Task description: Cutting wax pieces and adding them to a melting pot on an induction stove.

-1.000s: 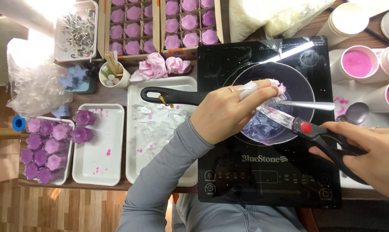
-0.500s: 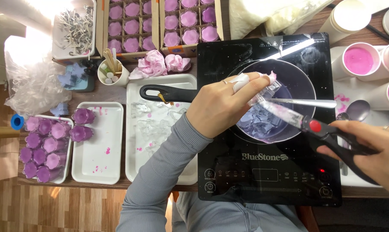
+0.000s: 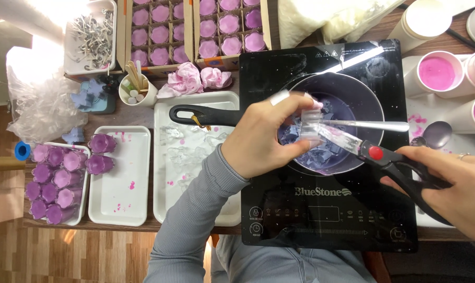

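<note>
**Clear mould held over the pan, scissor tips at its rim**

Since the earlier frame, the left hand (image 3: 261, 139) has drawn back a little toward the pan's near-left side and turned the clear plastic mould (image 3: 312, 127) so its pink contents no longer show; the scissors (image 3: 384, 160) have followed, their blades now lying against the mould.

Both hands are closed: the left pinches the mould between thumb and fingers, the right hand (image 3: 452, 183) is clamped through the black scissor handles. The mould sits above the dark pan (image 3: 363, 99), over a heap of pale purple wax pieces (image 3: 313, 152); a metal spoon handle (image 3: 373, 126) rests across the pan on the black induction cooker (image 3: 321, 209).

The mould looks thin, light and springy, likely to crack or buckle under a hard squeeze, and slick where wax has smeared it. A hold on its side walls, well clear of the blades, seems safest.
</note>
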